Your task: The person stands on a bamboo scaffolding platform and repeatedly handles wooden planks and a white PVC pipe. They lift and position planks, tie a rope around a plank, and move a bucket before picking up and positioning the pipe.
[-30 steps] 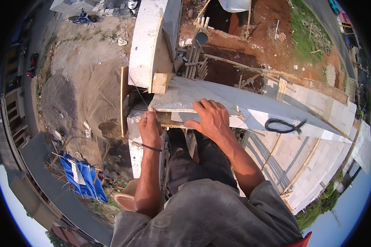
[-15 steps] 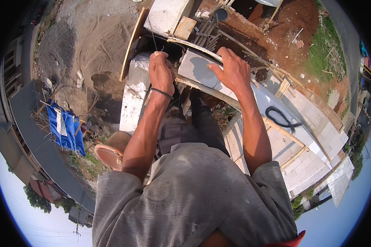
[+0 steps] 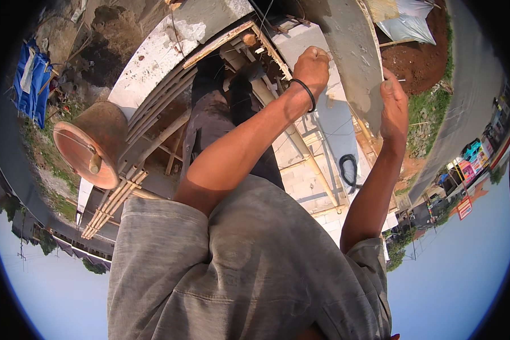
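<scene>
My left hand (image 3: 311,70) is closed in a fist above the pale top of a block wall (image 3: 330,93). Whatever lies inside its fingers is too small or hidden to make out. A black band circles that wrist. To the right, my right hand (image 3: 395,110) grips the edge of a tall grey board (image 3: 354,54), its thumb at the edge and its fingers partly hidden. Below both hands, a loop of black wire (image 3: 350,173) rests on the pale surface.
Bamboo poles (image 3: 116,201) and a reddish-brown bucket (image 3: 90,150) are at the left. My legs stand between a concrete ledge (image 3: 153,65) and a bamboo pole (image 3: 314,170), above a gap with timber. Blue sheeting (image 3: 31,82) hangs far left; a road runs far right.
My view has swung to the right. Both hands have moved rightward along the wall, and my right hand now grips the upright board. The thin wire seen at my left hand no longer shows clearly.
</scene>
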The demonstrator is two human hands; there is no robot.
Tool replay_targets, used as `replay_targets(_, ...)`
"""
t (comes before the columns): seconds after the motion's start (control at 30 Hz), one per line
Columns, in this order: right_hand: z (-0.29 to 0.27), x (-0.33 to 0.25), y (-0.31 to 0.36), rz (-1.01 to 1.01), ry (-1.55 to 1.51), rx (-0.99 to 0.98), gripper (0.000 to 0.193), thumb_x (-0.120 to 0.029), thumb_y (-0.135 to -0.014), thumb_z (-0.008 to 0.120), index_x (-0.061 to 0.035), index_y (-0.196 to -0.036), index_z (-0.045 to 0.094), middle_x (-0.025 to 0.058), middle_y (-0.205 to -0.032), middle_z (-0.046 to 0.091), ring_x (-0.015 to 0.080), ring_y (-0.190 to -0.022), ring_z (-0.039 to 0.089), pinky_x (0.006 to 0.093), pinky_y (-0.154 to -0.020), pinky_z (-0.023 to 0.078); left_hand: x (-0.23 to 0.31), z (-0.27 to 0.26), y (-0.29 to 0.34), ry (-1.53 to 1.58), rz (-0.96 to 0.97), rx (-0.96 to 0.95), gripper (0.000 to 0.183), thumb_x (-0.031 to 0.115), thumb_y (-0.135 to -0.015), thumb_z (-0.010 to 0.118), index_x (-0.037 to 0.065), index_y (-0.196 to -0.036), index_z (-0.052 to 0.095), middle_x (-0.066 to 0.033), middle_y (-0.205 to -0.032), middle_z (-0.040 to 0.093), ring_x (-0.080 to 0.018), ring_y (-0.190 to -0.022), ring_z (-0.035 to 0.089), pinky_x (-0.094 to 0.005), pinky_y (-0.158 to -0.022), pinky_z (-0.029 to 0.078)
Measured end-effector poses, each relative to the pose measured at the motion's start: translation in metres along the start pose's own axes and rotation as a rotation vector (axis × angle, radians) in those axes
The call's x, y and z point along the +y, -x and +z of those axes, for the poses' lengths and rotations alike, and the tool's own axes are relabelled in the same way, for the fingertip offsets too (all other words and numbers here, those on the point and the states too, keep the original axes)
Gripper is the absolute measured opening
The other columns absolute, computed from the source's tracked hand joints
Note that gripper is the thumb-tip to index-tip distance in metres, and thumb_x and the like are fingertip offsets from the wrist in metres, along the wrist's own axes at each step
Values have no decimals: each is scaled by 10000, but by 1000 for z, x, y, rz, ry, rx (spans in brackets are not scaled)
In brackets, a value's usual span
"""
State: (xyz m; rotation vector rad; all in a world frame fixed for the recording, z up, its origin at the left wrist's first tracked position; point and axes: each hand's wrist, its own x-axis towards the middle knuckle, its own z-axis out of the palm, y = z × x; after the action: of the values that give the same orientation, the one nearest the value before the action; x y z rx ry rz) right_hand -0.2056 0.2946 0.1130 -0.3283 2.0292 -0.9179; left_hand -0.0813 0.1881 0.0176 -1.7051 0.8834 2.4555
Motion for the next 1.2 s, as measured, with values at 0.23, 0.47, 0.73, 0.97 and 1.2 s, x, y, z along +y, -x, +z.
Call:
replay_targets(0.23, 12, -2, 1, -76, 252, 116, 532, -404, -1019, 399, 40, -1260, 567, 120, -1059, 652, 176, -961, 586, 312, -870, 452, -25, 12, -6, 223, 22, -89, 111, 152, -907, 479, 79, -923, 561, 42, -615, 390, -69, -480, 332, -257, -419, 268)
replay_targets(0.47, 31, -6, 15, -183, 562, 120, 627, -504, -1015, 325, 18, -1256, 575, 149, -969, 670, 182, -886, 599, 348, -784, 481, -25, 22, 16, 275, 223, 7, 183, 186, -966, 463, 51, -937, 582, 56, -597, 392, -38, -517, 334, -244, -463, 289)
replay_targets(0.73, 30, -5, 11, -203, 514, 100, 658, -543, -1005, 329, 16, -1240, 585, 150, -926, 674, 193, -847, 605, 342, -769, 483, 5, 31, 42, 184, 346, 30, 235, 199, -966, 459, 4, -908, 577, -37, -573, 462, -127, -558, 460, -319, -523, 377)
replay_targets(0.97, 27, -7, 9, -203, 528, 93, 660, -552, -1002, 329, 20, -1186, 604, 123, -857, 662, 175, -783, 595, 326, -700, 476, 9, 30, 34, 224, 332, -43, 245, 212, -963, 467, -2, -918, 579, 17, -574, 436, -61, -578, 410, -291, -513, 354)
replay_targets(1.2, 21, -3, 7, -148, 439, 76, 616, -494, -1023, 332, 42, -1180, 591, 92, -855, 653, 147, -769, 578, 309, -680, 471, 10, 25, 18, 72, 519, 8, 242, 217, -938, 515, 6, -892, 625, -61, -594, 549, -130, -553, 507, -307, -547, 415)
